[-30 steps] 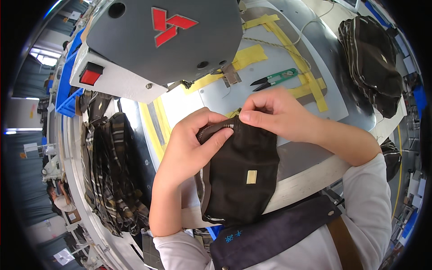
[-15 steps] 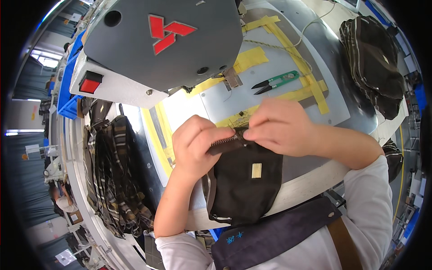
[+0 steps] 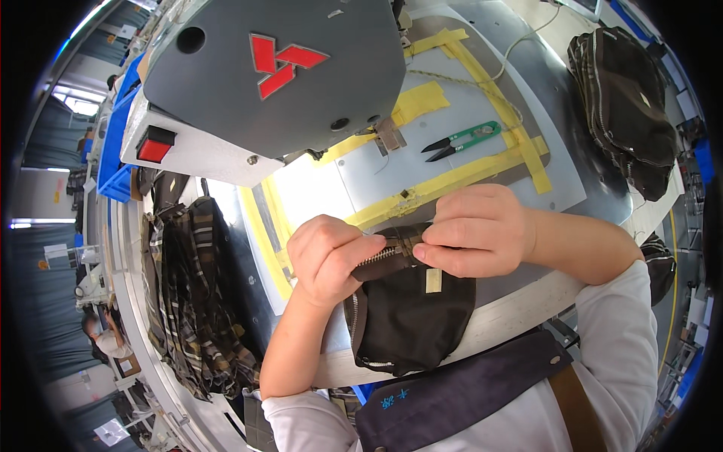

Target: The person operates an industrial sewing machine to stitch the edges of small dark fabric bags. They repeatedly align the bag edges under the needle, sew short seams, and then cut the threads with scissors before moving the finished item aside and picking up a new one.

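Observation:
A dark brown fabric pouch with metal zippers lies at the front edge of the sewing table, its zippered top lifted between my hands. My left hand is closed on the zipper edge, thumb laid along the teeth. Opposite it, my right hand pinches the other end of the same edge, its fingertips pressed together. A striped lining shows between the two hands. A small cream label sits on the pouch just below my right fingers.
Ahead stands a grey sewing machine head with a red switch. Green-handled thread snips lie on the taped plate. Plaid fabric pieces hang at left; more dark pouches are stacked at far right.
Both hands have come slightly nearer to me with the zipper edge. They are a little farther apart, and more of the striped lining shows between them.

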Available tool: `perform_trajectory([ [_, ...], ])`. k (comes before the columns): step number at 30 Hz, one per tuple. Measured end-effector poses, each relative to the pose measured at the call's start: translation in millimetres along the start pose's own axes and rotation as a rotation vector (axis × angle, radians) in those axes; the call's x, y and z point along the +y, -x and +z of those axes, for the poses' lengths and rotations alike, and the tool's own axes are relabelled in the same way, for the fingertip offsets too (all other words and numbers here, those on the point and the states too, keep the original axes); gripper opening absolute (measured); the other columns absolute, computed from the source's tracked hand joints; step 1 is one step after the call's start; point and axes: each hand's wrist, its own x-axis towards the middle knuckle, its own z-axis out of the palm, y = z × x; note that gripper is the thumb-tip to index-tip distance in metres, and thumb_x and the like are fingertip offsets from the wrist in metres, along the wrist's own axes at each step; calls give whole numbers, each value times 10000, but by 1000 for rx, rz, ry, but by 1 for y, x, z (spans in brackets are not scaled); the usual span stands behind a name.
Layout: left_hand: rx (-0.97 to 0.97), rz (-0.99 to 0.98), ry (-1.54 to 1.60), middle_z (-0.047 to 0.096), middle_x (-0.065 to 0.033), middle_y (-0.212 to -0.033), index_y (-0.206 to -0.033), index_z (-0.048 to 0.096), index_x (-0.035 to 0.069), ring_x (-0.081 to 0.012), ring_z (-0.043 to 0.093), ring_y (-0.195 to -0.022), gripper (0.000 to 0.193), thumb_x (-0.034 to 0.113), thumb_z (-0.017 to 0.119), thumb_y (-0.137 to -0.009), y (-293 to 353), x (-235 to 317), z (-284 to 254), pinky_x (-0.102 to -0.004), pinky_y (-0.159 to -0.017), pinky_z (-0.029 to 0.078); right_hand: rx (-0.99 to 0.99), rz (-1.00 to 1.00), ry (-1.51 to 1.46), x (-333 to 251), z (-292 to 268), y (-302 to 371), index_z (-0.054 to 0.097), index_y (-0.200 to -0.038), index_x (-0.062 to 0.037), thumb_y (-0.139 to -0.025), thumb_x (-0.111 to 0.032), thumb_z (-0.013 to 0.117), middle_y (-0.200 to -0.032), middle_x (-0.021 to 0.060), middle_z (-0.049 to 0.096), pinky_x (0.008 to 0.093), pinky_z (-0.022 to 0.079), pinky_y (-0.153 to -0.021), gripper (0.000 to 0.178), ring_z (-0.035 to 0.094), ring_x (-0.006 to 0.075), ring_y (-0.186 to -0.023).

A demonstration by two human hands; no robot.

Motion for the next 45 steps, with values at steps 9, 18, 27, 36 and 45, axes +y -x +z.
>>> perform_trajectory([
  [9,-67,-54,-77,485,-5,-657,-842,709,118,-161,496,-520,279,158,807,-583,1,0,0,-286,-445,375,-136,340,-172,-6,-10,-7,672,-944,-38,-763,-84,733,-851,72,640,273,519,-632,196,626,172,-727],
  [18,-59,-350,47,517,-73,-687,-848,679,29,-199,496,-597,237,-53,751,-637,2,17,4,-289,-538,393,-474,1383,-621,-56,-42,20,591,-1157,58,-914,-312,651,-945,227,660,336,496,-809,447,654,271,-895],
  [27,-124,-213,146,601,-79,-750,-952,658,44,-196,579,-616,340,-61,703,-632,6,24,17,-269,-547,459,-362,1440,-579,-64,-81,34,624,-1122,-4,-846,-28,661,-958,78,687,279,500,-788,280,631,130,-869],
  [36,-186,-333,267,630,-145,-948,-1018,623,18,-170,630,-645,246,-12,696,-785,14,22,17,-251,-574,524,351,1298,77,-3,-223,-14,657,-1071,-18,-905,-214,656,-969,17,672,260,487,-831,257,607,96,-902],
  [45,-369,-355,316,653,-103,-910,-954,657,44,-201,669,-675,191,-12,707,-778,6,26,28,-267,-576,544,138,1579,622,86,-387,134,680,-1008,37,-846,-285,705,-885,68,691,302,495,-730,362,639,146,-790],
])
